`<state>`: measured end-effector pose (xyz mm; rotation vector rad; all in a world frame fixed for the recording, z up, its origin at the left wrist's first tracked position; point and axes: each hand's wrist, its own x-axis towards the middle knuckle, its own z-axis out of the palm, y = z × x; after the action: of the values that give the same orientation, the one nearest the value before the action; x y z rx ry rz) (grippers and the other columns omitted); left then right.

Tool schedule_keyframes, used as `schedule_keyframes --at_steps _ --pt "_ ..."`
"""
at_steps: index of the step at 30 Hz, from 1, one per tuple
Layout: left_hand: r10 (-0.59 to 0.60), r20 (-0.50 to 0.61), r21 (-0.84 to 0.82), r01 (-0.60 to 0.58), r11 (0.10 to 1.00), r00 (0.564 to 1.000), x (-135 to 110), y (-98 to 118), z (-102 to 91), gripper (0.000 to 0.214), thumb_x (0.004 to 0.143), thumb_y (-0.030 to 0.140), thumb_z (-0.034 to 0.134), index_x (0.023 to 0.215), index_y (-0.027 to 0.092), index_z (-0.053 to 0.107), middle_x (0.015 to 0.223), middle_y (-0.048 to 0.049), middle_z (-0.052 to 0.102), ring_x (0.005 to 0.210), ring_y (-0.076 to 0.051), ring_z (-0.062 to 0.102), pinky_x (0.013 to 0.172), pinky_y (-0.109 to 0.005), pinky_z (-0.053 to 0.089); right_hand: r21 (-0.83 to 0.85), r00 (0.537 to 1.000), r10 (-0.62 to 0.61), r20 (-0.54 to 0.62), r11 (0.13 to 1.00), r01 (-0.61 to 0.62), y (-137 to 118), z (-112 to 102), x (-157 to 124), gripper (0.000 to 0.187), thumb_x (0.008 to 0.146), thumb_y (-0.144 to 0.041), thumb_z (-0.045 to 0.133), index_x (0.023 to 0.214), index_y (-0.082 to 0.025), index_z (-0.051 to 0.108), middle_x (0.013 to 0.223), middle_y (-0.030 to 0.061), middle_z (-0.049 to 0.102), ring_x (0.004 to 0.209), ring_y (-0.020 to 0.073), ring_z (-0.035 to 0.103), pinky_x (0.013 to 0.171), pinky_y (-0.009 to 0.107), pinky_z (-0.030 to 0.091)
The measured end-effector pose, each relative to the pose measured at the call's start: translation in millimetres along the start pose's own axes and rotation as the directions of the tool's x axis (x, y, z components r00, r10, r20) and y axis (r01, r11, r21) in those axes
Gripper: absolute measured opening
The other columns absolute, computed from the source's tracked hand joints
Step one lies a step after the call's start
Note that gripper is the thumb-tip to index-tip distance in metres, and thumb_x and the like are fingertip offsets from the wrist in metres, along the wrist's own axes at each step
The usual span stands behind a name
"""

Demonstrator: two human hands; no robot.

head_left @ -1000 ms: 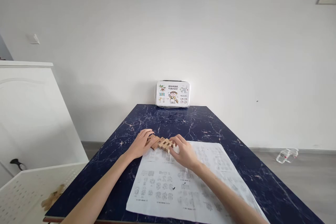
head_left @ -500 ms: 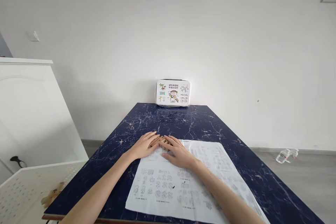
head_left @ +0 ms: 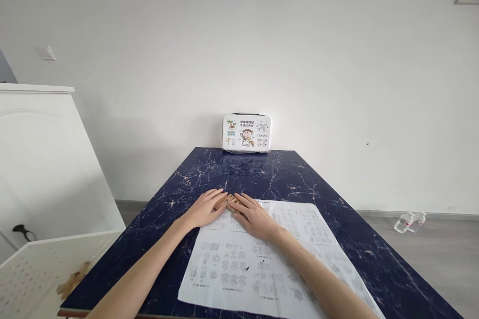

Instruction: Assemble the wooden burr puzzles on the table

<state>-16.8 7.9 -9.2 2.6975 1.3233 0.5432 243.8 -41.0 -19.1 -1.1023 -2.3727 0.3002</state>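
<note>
The wooden blocks lie slightly below and left of the middle of the frame, in the narrow gap between the two hands, near the upper left edge of the printed sheet on the dark blue table. From the left hand they are to the right, just beyond the fingers and thumb; from the right hand they are to the upper left, under the fingertips. Both hands appear to touch them, so neither is plainly nearer: the darker piece sits against the left, and the paler ones are partly hidden by the right.

The group looks wider across the frame than deep, so its long axis seems to run roughly left to right between the hands. The visible darker piece slants from lower left to upper right. Both outer ends are covered by fingers, so I cannot tell how far the row extends or whether one end serves as a front.

The hands are slightly apart, palms down, fingers stretched forward and turned inward, framing the blocks from either side. Whether they squeeze the wood or merely rest on it cannot be told. The forearms enter from the lower left and lower right, the right one crossing the sheet.
</note>
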Motion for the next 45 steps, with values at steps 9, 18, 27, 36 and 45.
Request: schedule_keyframes --at_steps 9,18,27,36,45 --pt "-0.044 -0.022 0.042 0.044 0.998 0.999 0 -6 2.6 0.057 0.103 0.052 0.042 0.153 0.027 0.046 0.16 -0.0069 0.044 0.148 -0.033 0.038 0.12 -0.05 0.034 -0.036 0.997 -0.036 -0.066 0.999 0.033 9 9 3 0.048 0.108 -0.036 0.037 0.155 -0.039 0.043 0.159 -0.0029 0.045 0.154 0.027 0.028 0.125 0.054 0.027" --pt "-0.018 -0.058 0.046 0.021 0.999 0.998 0 -5 5.4 0.055 0.098 0.043 0.049 0.151 0.029 0.047 0.156 -0.0064 0.049 0.146 -0.033 0.039 0.119 -0.05 0.035 -0.032 0.999 0.033 -0.018 0.999 -0.033 5 6 0 0.048 0.108 -0.044 0.036 0.155 -0.037 0.043 0.168 -0.0012 0.028 0.157 0.0303 0.017 0.125 0.054 0.026" --pt "-0.053 -0.027 0.073 0.055 0.996 0.998 0 -1 5.8 0.051 0.099 0.046 0.048 0.149 0.034 0.051 0.158 -0.0064 0.046 0.147 -0.037 0.037 0.116 -0.057 0.037 0.016 0.997 0.064 0.039 0.998 -0.064 -2 0 -1 0.049 0.107 -0.05 0.037 0.154 -0.04 0.044 0.17 -0.0015 0.022 0.158 0.0328 0.01 0.125 0.056 0.023" --pt "-0.058 -0.128 0.057 0.066 0.996 0.99 -1 -1 8.8 0.054 0.101 0.06 0.041 0.143 0.03 0.057 0.153 -0.0101 0.05 0.141 -0.036 0.045 0.113 -0.054 0.04 -0.009 0.998 -0.005 0.06 1.0 0.005 -7 -1 -2 0.048 0.107 -0.052 0.035 0.154 -0.045 0.042 0.17 -0.0052 0.019 0.158 0.0326 0.009 0.126 0.058 0.017" --pt "-0.237 -0.279 0.129 0.281 0.951 0.931 0 3 7.4 0.064 0.09 0.073 0.05 0.124 0.02 0.061 0.118 -0.015 0.062 0.111 -0.036 0.056 0.095 -0.049 0.046 -0.017 0.998 0.014 0.068 1.0 -0.013 -4 2 0 0.048 0.108 -0.051 0.032 0.153 -0.042 0.045 0.17 -0.0045 0.021 0.158 0.0318 0.01 0.126 0.057 0.016"
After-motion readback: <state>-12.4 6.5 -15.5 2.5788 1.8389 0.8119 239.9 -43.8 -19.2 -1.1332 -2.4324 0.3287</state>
